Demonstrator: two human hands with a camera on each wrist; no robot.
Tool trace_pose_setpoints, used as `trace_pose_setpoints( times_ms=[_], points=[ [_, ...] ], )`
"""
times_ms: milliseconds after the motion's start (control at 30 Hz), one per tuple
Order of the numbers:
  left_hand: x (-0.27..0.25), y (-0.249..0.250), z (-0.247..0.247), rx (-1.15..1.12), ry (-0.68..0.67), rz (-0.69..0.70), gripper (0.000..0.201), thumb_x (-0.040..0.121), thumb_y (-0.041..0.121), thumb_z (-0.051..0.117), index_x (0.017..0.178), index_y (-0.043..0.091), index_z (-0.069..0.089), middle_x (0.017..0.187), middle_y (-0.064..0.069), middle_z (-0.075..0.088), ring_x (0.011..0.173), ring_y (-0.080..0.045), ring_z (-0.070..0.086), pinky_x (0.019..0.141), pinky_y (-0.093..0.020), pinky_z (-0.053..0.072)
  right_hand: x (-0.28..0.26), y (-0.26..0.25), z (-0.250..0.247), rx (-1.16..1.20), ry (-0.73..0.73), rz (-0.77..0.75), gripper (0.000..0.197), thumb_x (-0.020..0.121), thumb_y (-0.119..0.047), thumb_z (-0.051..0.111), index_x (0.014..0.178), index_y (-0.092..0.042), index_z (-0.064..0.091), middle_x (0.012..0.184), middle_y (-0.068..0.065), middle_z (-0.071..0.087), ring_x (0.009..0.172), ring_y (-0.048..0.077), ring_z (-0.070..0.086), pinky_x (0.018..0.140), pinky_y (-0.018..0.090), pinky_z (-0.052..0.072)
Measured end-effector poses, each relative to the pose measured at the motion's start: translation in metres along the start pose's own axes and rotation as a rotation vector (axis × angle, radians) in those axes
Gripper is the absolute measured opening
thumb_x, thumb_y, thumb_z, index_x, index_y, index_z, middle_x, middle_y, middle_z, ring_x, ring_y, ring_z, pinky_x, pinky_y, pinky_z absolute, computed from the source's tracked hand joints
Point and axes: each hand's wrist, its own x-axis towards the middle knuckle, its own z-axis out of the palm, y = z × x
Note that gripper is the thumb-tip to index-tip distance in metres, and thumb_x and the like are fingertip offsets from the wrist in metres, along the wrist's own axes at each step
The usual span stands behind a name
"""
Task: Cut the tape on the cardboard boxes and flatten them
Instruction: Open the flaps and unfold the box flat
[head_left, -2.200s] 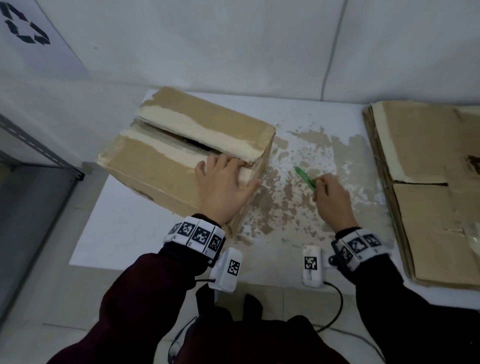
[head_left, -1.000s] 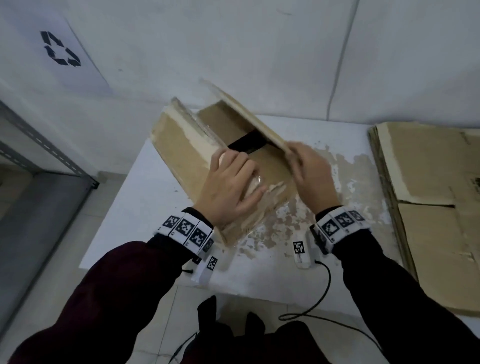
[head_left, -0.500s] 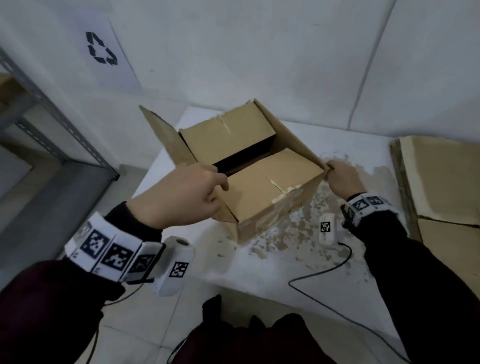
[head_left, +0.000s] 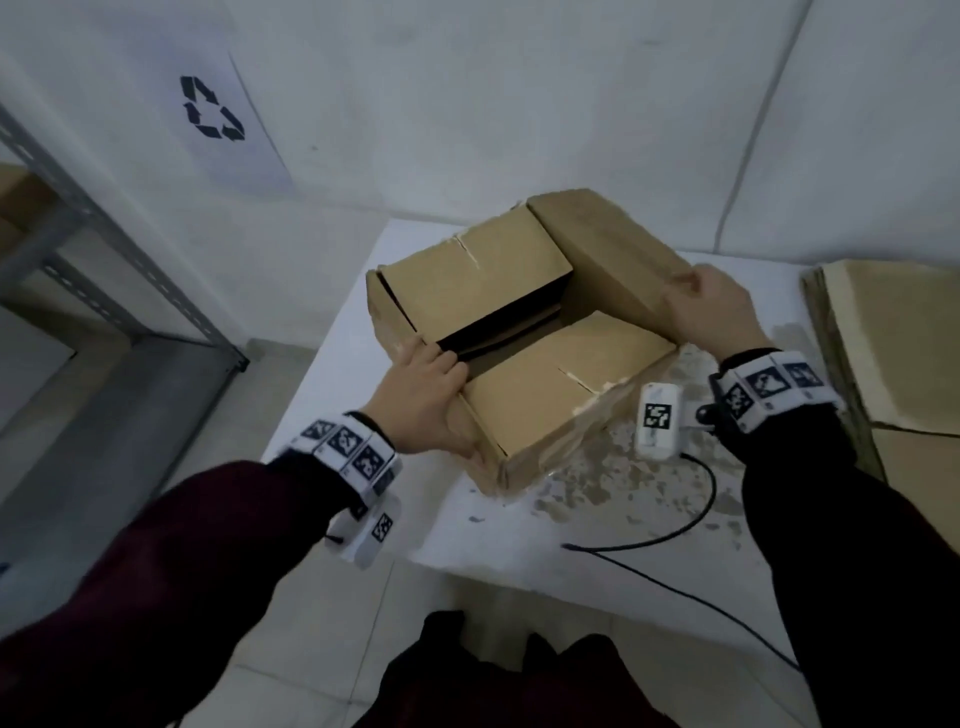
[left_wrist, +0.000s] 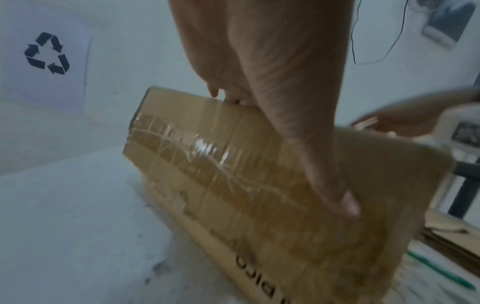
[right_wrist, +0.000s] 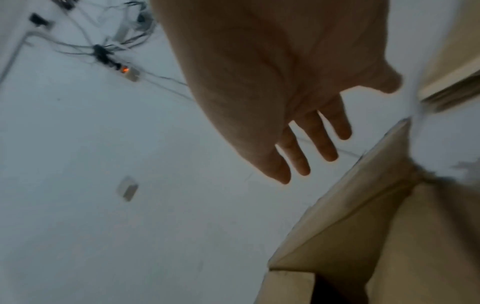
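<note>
An opened cardboard box (head_left: 550, 384) stands on the white table (head_left: 358, 415), its two inner flaps lying flat with a dark gap between them. My left hand (head_left: 441, 374) grips the box's left side, fingers over the top edge. In the left wrist view the thumb of my left hand (left_wrist: 285, 152) presses the taped outer face of the box (left_wrist: 233, 185). My right hand (head_left: 696, 296) lies against the raised right flap. In the right wrist view my right hand (right_wrist: 311, 152) has straight fingers beside the box (right_wrist: 363, 226). A green cutter (left_wrist: 441, 273) lies on the table.
A stack of flattened cardboard (head_left: 893, 364) lies at the table's right end. A grey metal shelf (head_left: 104, 260) stands on the left by the wall with a recycling sign (head_left: 213, 109). A black cable (head_left: 675, 530) trails across the table's front edge.
The green cutter was set down and the box's outer flaps opened. Since half a second ago my left hand dropped from the raised left flap to the box's side; my right hand moved up the right flap.
</note>
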Motion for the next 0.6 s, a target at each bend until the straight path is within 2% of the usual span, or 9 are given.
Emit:
trace_pose_setpoints(
  times_ms=[67,167,267,333,400,467,500,567,600],
  points=[
    [0.000,-0.005,0.011,-0.024,0.115,0.044,0.084,0.049,0.088,0.050,0.085,0.012,0.052,0.085,0.000,0.052,0.085,-0.023,0.050,0.105,-0.045,0.028,-0.009,-0.034,0.012,-0.026,-0.009,-0.175,0.040,0.094,-0.029,0.047,0.130,-0.013,0.050,0.132,0.006,0.053,0.124,0.025,0.046,0.103,0.036,0.035],
    [0.000,-0.011,0.020,-0.036,0.184,0.101,0.086,0.049,0.091,0.043,0.080,0.011,0.052,0.081,0.000,0.053,0.081,-0.023,0.051,0.100,-0.043,0.029,-0.023,-0.088,0.047,-0.156,-0.431,-0.359,0.040,0.099,-0.031,0.040,0.136,-0.015,0.045,0.139,0.003,0.047,0.132,0.024,0.040,0.108,0.032,0.029],
    [0.001,-0.014,0.021,-0.035,0.186,0.125,0.089,0.049,0.091,0.039,0.082,0.010,0.052,0.081,-0.001,0.053,0.080,-0.024,0.050,0.097,-0.044,0.034,-0.026,-0.109,0.086,-0.558,-0.773,-0.284,0.048,0.103,-0.037,0.022,0.147,-0.019,0.029,0.154,0.002,0.027,0.141,0.025,0.024,0.111,0.028,0.016],
    [0.001,-0.015,0.023,-0.066,0.206,0.137,0.088,0.048,0.090,0.040,0.083,0.010,0.050,0.081,-0.001,0.051,0.079,-0.024,0.049,0.095,-0.042,0.034,-0.026,-0.106,0.092,-0.736,-0.738,-0.278,0.048,0.101,-0.045,0.019,0.145,-0.031,0.031,0.154,0.000,0.027,0.140,0.031,0.022,0.115,0.048,0.012],
    [0.001,-0.018,0.027,-0.110,0.242,0.150,0.092,0.045,0.088,0.049,0.093,0.010,0.049,0.085,0.000,0.052,0.081,-0.024,0.051,0.094,-0.038,0.030,-0.031,-0.102,0.081,-0.697,-0.627,-0.274,0.045,0.099,-0.047,0.022,0.138,-0.035,0.041,0.147,-0.002,0.034,0.138,0.030,0.021,0.111,0.060,0.008],
    [0.002,-0.022,0.028,-0.237,0.259,0.200,0.111,0.043,0.085,0.059,0.124,0.013,0.036,0.109,-0.003,0.055,0.099,-0.025,0.052,0.103,-0.035,0.023,-0.043,-0.102,0.062,-0.560,-0.475,-0.292,0.041,0.098,-0.047,0.028,0.128,-0.030,0.050,0.139,0.000,0.042,0.135,0.026,0.025,0.110,0.059,0.012],
    [0.003,-0.026,0.027,-0.354,0.226,0.246,0.121,0.045,0.083,0.061,0.139,0.021,0.018,0.126,-0.004,0.051,0.113,-0.022,0.048,0.110,-0.035,0.017,-0.053,-0.103,0.049,-0.521,-0.369,-0.309,0.040,0.097,-0.047,0.029,0.123,-0.027,0.054,0.134,0.001,0.046,0.131,0.025,0.031,0.108,0.054,0.019],
    [0.003,-0.034,0.020,-0.595,0.119,0.324,0.126,0.052,0.081,0.061,0.144,0.041,-0.015,0.143,0.000,0.038,0.128,-0.013,0.038,0.115,-0.032,0.013,-0.073,-0.102,0.026,-0.450,-0.140,-0.333,0.040,0.098,-0.047,0.032,0.112,-0.021,0.058,0.118,0.004,0.053,0.117,0.025,0.042,0.098,0.042,0.032],
    [0.003,-0.040,0.015,-0.662,0.072,0.347,0.121,0.058,0.080,0.060,0.142,0.045,-0.021,0.143,0.003,0.037,0.127,-0.010,0.037,0.114,-0.031,0.018,-0.086,-0.100,0.015,-0.409,-0.041,-0.325,0.039,0.098,-0.046,0.034,0.105,-0.017,0.060,0.107,0.004,0.054,0.107,0.024,0.045,0.090,0.037,0.034]
  ],
)
